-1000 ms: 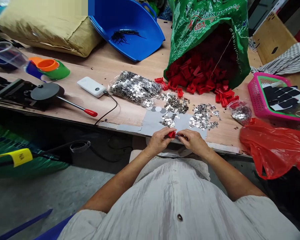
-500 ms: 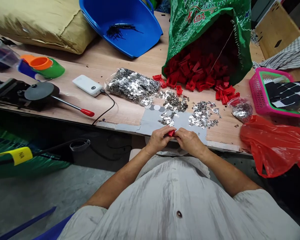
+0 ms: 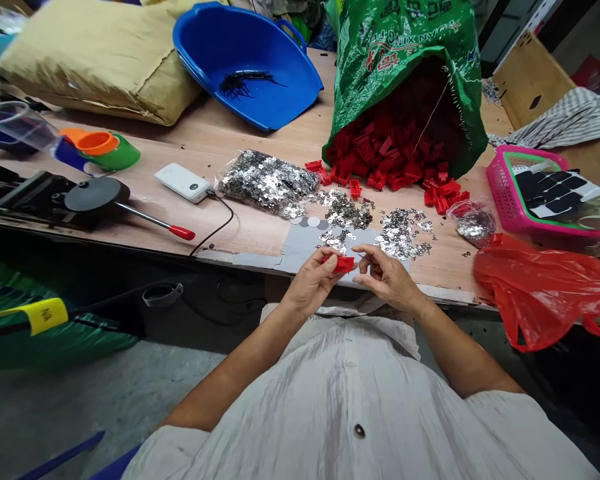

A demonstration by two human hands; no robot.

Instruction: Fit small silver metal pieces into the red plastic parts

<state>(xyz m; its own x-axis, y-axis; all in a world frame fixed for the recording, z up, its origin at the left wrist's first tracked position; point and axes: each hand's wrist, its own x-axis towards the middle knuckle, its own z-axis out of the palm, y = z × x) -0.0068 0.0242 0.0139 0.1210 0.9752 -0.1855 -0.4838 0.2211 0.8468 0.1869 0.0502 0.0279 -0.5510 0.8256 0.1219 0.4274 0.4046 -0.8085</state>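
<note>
Wondering how the left hand (image 3: 311, 285) has that red plastic clip (image 3: 344, 265), anyone see the fingers clearly?

Reply: Thumb and fingertips (image 3: 329, 259) are pinched on the clip's left end, so the other end pokes out toward the right hand (image 3: 389, 280). My guess is that keeps that end free to get at. The clip's up in the air, just over the near edge of the table (image 3: 240, 133).

First poster: And the right?

Reply: Thumb and forefinger pressed together right beside the clip, other fingers loosely curled. Maybe a thin sliver between them (too small for me to call), so I can't tell what it grips, if anything.

First poster: ok, and the stuff around?

Reply: Just past the hands there's a grey sheet (image 3: 300, 248) with loose silver metal pieces (image 3: 404, 235) heaped on it, close in, I'd say so they're an easy reach. Further back is a clear bag of metal pieces (image 3: 267, 181). A green woven sack (image 3: 405, 60) lies on its side, mouth toward the person, spilling more red clips (image 3: 395, 152). A red plastic bag (image 3: 545, 287) droops off the table edge on the right, with a pink basket (image 3: 505, 193) behind it. The blue basin (image 3: 220, 40) sits at the far side.
</note>
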